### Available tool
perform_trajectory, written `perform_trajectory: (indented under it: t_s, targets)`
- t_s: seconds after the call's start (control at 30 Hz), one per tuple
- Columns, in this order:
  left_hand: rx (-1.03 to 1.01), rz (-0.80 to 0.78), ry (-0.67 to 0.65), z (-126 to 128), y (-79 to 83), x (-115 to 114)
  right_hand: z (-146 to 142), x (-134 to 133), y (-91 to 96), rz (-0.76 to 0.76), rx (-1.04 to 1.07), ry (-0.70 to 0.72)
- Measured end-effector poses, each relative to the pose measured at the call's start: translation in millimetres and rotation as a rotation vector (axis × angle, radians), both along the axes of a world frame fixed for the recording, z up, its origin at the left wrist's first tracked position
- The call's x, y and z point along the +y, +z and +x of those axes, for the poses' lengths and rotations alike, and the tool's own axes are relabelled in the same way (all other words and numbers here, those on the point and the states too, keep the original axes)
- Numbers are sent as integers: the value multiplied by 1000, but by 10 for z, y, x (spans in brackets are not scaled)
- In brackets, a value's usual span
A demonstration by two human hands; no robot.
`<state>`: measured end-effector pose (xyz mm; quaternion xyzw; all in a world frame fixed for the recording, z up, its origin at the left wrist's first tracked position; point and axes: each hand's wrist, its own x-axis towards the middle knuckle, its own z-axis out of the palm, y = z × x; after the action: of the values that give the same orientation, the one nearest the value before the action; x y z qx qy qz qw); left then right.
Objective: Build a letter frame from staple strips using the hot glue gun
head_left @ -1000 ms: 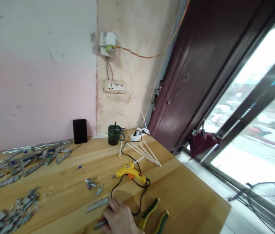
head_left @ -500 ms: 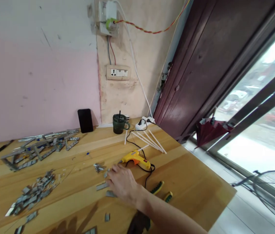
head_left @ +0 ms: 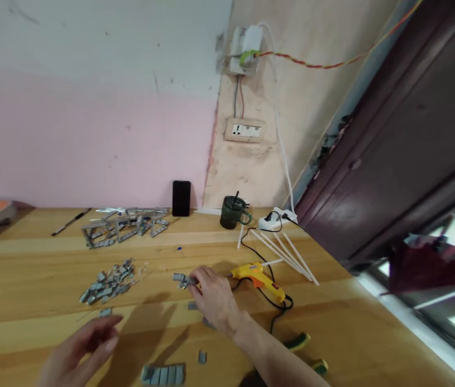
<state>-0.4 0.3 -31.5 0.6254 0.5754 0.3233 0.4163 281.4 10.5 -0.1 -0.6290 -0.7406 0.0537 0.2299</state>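
Observation:
My right hand point(head_left: 214, 298) reaches over the middle of the wooden table, thumb and fingers pinched at a small cluster of grey pieces point(head_left: 179, 278). A grey bit shows between its fingertips; the rest is hidden by the fingers. Flat grey strips point(head_left: 192, 305) lie partly under that hand. My left hand point(head_left: 84, 349) hovers at the lower left with thumb and fingers apart, holding nothing. Just beyond its fingertips lies a small grey piece point(head_left: 105, 312). Nearer the front edge are a row of joined grey pieces point(head_left: 165, 374) and a single grey piece point(head_left: 202, 356).
A yellow glue gun point(head_left: 257, 277) lies right of my right hand, its black cord trailing. Behind are white glue sticks point(head_left: 279, 250), a dark mug point(head_left: 232, 212), a phone point(head_left: 181, 199) and grey frames point(head_left: 122, 231). Pliers handles point(head_left: 298, 342) show beside my forearm; a heap of grey pieces point(head_left: 108, 282) lies left.
My view has turned left, and my left hand has come into sight. My right hand has moved from beside the strips to the small cluster of grey pieces.

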Motion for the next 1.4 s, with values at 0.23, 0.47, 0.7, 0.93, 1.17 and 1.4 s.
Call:
perform_trajectory:
  t_s: [0.23,0.47,0.7,0.93,1.17,1.4]
  targets:
    - [-296,-110,-267,861,600,277,-300,-238,210,204,16,100]
    - [-364,-124,-265,991,745,161,-382,-289,255,292,97,138]
    - [-675,-314,-309,888,695,168,-310,-223,283,-53,715,125]
    - [-843,-480,-285,871,606,196,-295,-203,242,-215,868,87]
    - [-782,-427,-249,921,567,189,-306,-274,275,3,606,157]
    - [-895,-491,-151,904,531,190,-289,-222,207,-273,973,160]
